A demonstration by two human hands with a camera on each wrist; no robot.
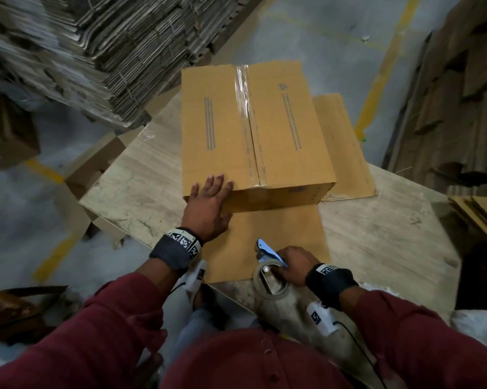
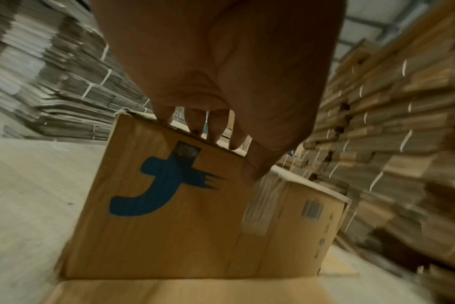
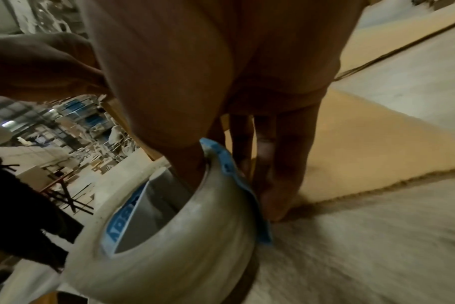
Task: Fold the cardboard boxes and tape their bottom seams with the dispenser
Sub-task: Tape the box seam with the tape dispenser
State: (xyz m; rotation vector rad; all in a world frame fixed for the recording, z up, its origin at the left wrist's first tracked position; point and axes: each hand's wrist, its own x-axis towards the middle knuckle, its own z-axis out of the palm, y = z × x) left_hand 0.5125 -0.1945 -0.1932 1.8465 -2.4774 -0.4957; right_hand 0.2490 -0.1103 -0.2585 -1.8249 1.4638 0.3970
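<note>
The folded box (image 1: 253, 130) stands seam-up on the table (image 1: 141, 189), its taped seam running away from the person. The left hand (image 1: 208, 204) lies flat, fingers straight, over its near corner. The right hand (image 1: 294, 265), nearer the person, clasps the tape dispenser (image 1: 269, 272), blade apparently pointing toward the box, over flat cardboard (image 1: 267, 242).

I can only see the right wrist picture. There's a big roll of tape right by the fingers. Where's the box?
Observer: The box stands on the table, farther out than the tape dispenser.
Child: Is it taped already?
Observer: Yes, clear tape runs along its top seam.
Child: What's the other hand doing?
Observer: The left hand rests with spread fingers on the box's near corner.
Child: Any picture on the box?
Observer: A blue logo on its near side.
</note>
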